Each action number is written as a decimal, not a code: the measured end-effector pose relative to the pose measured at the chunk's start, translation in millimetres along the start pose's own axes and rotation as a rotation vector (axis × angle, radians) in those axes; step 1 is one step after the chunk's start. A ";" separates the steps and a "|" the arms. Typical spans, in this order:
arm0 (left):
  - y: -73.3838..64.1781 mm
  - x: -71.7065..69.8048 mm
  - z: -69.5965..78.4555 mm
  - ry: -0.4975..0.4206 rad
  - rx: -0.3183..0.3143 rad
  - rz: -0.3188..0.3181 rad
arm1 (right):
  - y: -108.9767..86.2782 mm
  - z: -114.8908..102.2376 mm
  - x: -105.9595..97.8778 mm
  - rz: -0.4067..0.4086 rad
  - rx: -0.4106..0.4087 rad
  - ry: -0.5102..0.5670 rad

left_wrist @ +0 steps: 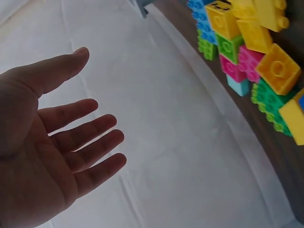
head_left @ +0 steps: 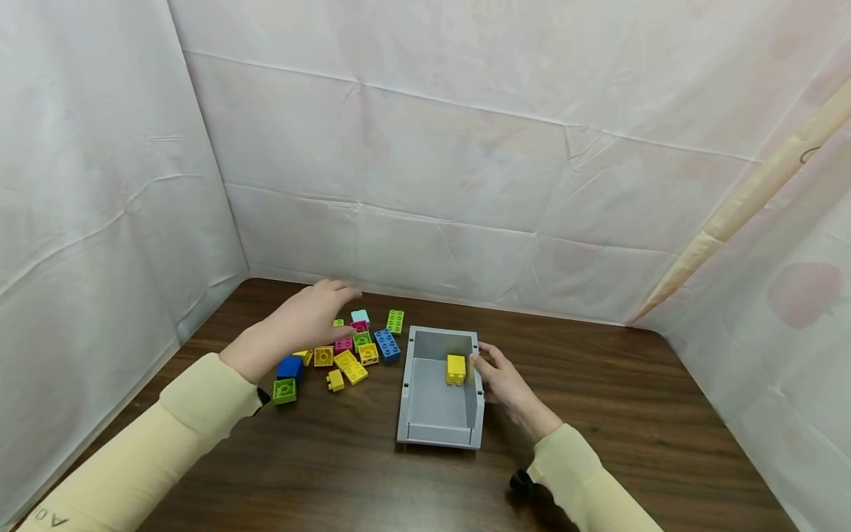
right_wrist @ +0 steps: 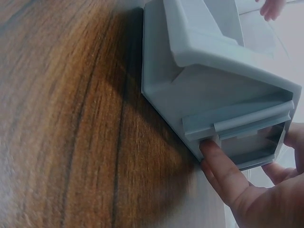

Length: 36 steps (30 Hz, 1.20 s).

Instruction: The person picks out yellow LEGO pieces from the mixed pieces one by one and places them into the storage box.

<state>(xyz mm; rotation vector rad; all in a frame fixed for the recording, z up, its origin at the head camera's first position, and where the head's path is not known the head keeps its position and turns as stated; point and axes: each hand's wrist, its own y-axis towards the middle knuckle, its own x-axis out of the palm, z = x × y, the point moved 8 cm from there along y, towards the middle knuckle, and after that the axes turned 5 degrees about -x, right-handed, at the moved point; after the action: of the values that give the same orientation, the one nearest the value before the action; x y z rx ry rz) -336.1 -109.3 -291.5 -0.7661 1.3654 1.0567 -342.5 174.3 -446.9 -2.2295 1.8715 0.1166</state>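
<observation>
My left hand (head_left: 308, 316) hovers over the far part of a group of toy building bricks (head_left: 323, 356). In the left wrist view its fingers (left_wrist: 95, 135) are spread and nothing lies in the palm. A grey plastic bin (head_left: 439, 395) stands on the table to the right of the bricks. Inside it, near the right wall, is a yellow brick (head_left: 456, 369). My right hand (head_left: 508, 388) holds that wall, thumb at the rim and fingers on the outside. The right wrist view shows fingertips (right_wrist: 213, 154) against the bin's ridged outer side.
The bricks are blue, green, yellow, pink and pale blue. A long blue brick (head_left: 387, 345) and a lime brick (head_left: 395, 321) lie closest to the bin. Pale sheets (head_left: 425, 148) hang behind and beside the dark wooden table (head_left: 631, 414).
</observation>
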 end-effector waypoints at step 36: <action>-31.5 73.4 -87.3 -0.102 -0.172 -0.109 | -3.6 -3.6 0.4 -0.009 -0.020 0.003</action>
<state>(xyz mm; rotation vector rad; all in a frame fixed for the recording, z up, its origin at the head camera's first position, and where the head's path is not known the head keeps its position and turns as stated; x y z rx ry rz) -348.3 -190.2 -377.0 -0.8906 1.1436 1.1209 -339.2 173.7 -443.0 -2.2523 1.8697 0.1304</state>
